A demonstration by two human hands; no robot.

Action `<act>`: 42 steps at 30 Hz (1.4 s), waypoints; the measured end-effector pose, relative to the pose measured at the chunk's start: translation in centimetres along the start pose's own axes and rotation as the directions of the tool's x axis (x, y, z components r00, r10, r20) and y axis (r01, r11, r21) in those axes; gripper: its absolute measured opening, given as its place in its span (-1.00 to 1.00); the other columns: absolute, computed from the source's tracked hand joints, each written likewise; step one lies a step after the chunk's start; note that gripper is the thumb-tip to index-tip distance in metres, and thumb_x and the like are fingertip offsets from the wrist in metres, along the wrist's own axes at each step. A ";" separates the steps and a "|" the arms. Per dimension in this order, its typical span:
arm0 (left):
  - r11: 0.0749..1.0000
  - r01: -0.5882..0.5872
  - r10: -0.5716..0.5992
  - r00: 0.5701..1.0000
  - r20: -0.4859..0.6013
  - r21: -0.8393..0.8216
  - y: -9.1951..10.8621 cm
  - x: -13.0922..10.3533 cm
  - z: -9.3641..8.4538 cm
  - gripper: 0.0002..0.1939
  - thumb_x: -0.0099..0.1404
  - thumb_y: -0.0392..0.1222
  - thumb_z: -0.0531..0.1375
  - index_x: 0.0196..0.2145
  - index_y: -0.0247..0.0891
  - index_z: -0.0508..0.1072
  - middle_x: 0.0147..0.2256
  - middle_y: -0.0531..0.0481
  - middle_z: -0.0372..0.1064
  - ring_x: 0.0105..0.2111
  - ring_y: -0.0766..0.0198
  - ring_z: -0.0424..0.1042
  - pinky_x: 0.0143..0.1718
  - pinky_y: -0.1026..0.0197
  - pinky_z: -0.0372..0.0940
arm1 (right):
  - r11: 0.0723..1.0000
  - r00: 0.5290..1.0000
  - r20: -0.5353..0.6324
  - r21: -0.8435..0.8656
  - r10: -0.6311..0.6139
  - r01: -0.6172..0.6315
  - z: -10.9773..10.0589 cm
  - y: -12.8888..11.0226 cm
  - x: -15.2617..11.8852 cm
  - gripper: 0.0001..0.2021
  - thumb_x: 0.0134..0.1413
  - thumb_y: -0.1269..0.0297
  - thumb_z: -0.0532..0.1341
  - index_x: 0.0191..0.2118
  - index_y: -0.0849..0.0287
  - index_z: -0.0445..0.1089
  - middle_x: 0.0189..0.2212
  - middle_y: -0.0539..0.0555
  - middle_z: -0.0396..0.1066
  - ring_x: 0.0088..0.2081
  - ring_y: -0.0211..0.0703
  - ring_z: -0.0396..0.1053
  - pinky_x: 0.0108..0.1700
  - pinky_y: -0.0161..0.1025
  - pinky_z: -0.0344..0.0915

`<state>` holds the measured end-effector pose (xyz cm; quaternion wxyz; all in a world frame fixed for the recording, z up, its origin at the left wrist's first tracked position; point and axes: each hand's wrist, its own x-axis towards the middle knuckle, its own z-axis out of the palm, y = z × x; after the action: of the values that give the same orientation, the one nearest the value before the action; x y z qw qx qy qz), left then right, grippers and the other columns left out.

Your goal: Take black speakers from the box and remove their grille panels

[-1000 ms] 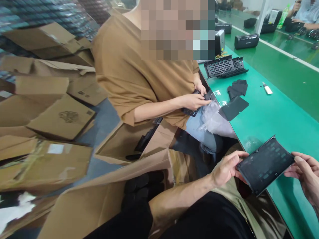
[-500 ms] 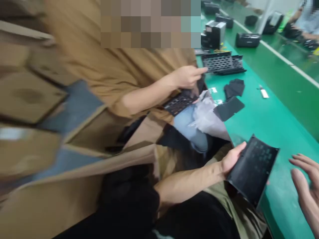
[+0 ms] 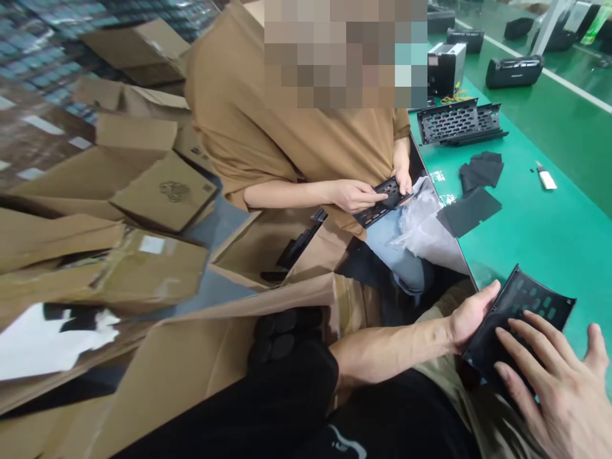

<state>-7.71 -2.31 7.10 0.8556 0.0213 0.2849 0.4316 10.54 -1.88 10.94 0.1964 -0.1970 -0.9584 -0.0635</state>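
Note:
My left hand [image 3: 475,319] grips the left edge of a black slotted plastic panel [image 3: 512,298], thumb along the rim. The panel is slightly curved, and its concave face is turned up, with green showing through the slots. Over its lower right part lies my right hand [image 3: 559,376], fingers spread and back of the hand up. Whether those fingertips press on the panel or hover just above it, I cannot tell. On the green table beyond are a flat dark sheet [image 3: 471,211] and several crumpled dark pieces [image 3: 482,172].
A co-worker [image 3: 306,140] beside me holds another slotted panel [image 3: 366,215]. Open cardboard boxes [image 3: 191,363] stand at my left. More slotted panels [image 3: 454,124], a small white-bodied item [image 3: 546,176] and a black speaker [image 3: 514,71] lie on the green table [image 3: 540,236].
My right hand has come leftward from beside the panel to over it. The view has swung left. The co-worker's raised hand has lowered onto the panel they hold.

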 end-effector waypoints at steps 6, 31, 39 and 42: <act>0.998 0.044 -0.044 0.999 -0.015 -0.048 -0.1 0.3 -0.2 -0.20 0.65 0.29 -0.14 -0.13 -0.39 0.70 -0.33 -0.09 0.60 -0.46 0.40 0.36 -0.30 0.33 0.22 | 0.998 0.999 0.027 -0.051 -0.024 0.026 0.6 0.7 -0.9 -0.66 0.51 0.18 0.17 0.14 0.20 0.61 0.15 0.31 0.56 0.15 0.29 0.51 0.43 0.64 -0.35; 0.978 0.125 -0.112 0.990 0.083 -0.165 -0.7 1.5 -2.0 -0.23 0.58 0.41 -0.05 -0.14 -0.38 0.62 -0.43 0.07 0.37 -0.53 0.46 0.12 -0.35 0.32 0.06 | 0.997 0.994 0.095 -0.054 0.060 -0.055 0.4 0.2 0.0 -0.64 0.56 0.24 0.09 0.11 0.16 0.63 0.17 0.30 0.55 0.19 0.28 0.51 0.44 0.64 -0.24; 0.995 -0.008 0.020 0.993 0.118 -0.104 -1.7 3.8 -3.8 -0.20 0.47 0.50 -0.01 -0.12 -0.29 0.67 -0.42 -0.04 0.43 -0.47 0.25 0.28 -0.11 0.00 0.44 | 0.997 0.997 -0.004 -0.009 -0.081 0.081 0.4 2.8 0.3 -0.64 0.47 0.21 0.19 0.25 0.14 0.51 0.17 0.26 0.56 0.11 0.28 0.56 0.49 0.50 -0.25; 0.978 -0.201 0.204 0.976 0.074 -0.047 -0.5 3.5 -4.3 -0.29 0.47 0.47 0.03 -0.21 -0.18 0.71 -0.40 -0.07 0.51 -0.41 0.16 0.43 -0.05 -0.06 0.44 | 0.992 0.995 -0.012 0.080 -0.097 0.097 1.3 6.6 3.2 -0.59 0.48 0.20 0.16 0.33 0.03 0.42 0.17 0.18 0.57 0.15 0.31 0.54 0.47 0.49 -0.19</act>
<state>-7.90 -0.90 1.69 0.8180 0.0502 0.2389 0.5209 10.03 5.49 11.32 0.2048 -0.1419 -0.9678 -0.0350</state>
